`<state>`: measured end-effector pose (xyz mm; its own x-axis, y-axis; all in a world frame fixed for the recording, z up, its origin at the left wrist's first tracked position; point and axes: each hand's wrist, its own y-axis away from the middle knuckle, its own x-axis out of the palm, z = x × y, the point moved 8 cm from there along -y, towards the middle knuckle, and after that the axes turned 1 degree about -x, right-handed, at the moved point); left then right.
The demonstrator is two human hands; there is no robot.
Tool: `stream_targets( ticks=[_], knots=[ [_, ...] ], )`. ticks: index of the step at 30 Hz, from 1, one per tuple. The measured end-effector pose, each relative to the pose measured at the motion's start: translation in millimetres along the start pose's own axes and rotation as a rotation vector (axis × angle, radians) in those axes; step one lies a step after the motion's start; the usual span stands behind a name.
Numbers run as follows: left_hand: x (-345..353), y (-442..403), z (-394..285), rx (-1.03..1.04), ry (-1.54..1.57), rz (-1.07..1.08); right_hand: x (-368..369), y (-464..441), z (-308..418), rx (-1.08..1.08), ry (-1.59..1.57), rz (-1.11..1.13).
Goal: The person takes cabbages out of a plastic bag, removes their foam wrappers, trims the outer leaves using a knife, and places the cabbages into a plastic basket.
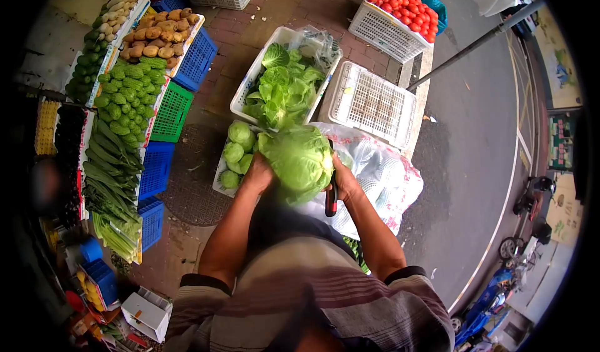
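Observation:
A large green cabbage [299, 164] is held up in front of my body, slightly blurred. My left hand [258, 174] is closed against its left side. On the other side, my right hand [344, 180] grips a knife [331, 202] with a red and black handle and also touches the cabbage. The cabbage partly hides the blade and my fingertips. Several whole cabbages [235, 152] lie in a white crate beside my left hand. Just beyond the held cabbage, loose green leaves [281, 86] fill a white basket [239, 97].
A plastic bag of white netted things [375, 177] lies right of my hands, near an upturned white crate [375, 102]. Tomatoes [406, 11] stand far right beside a slanting pole [475, 42]. Bitter melons [128, 92] and potatoes [159, 33] line the left, above blue crates [156, 169].

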<state>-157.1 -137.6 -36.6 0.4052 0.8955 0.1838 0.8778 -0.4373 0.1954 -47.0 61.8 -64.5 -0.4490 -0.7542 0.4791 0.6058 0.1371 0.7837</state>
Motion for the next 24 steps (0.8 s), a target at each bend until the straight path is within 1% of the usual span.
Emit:
stream_targets(
  ticks=[2,3,6,7,9,10,11,13,15,16,18,20,21,24],
  knots=[
    [13,10,-19,-0.097,0.211,-0.085,-6,-1,-14,0.046,0.074,-0.027],
    [-6,16,28,-0.123,-0.041,-0.124,-9,2,-20,0.08,0.099,-0.042],
    [-2,34,67,-0.346,0.126,0.03,-21,5,-37,0.091,0.175,-0.041],
    [11,37,29,-0.333,-0.253,0.18,-22,7,-42,0.098,0.165,-0.033],
    [4,47,74,-0.36,-0.073,0.192,-30,11,-46,0.127,0.218,-0.073],
    [7,49,78,-0.371,0.018,0.196,-34,14,-45,0.14,0.247,-0.093],
    [7,49,77,-0.304,-0.101,0.195,-34,16,-44,0.136,0.23,-0.089],
    [10,48,83,-0.341,-0.008,0.194,-37,22,-36,0.102,0.321,-0.124],
    [12,41,91,-0.304,0.0,0.167,-44,21,-34,0.086,0.393,-0.146],
    [12,38,96,-0.285,0.004,0.154,-45,23,-34,0.118,0.393,-0.134],
    [12,33,115,-0.35,0.206,0.192,-43,32,-33,0.197,0.389,-0.114],
    [35,37,96,-0.58,0.621,0.273,-40,35,-33,0.16,0.393,-0.115],
    [35,35,100,-0.59,0.676,0.236,-41,36,-32,0.139,0.411,-0.119],
    [40,35,93,-0.503,0.571,0.18,-44,43,-31,0.046,0.417,-0.16]
  ],
)
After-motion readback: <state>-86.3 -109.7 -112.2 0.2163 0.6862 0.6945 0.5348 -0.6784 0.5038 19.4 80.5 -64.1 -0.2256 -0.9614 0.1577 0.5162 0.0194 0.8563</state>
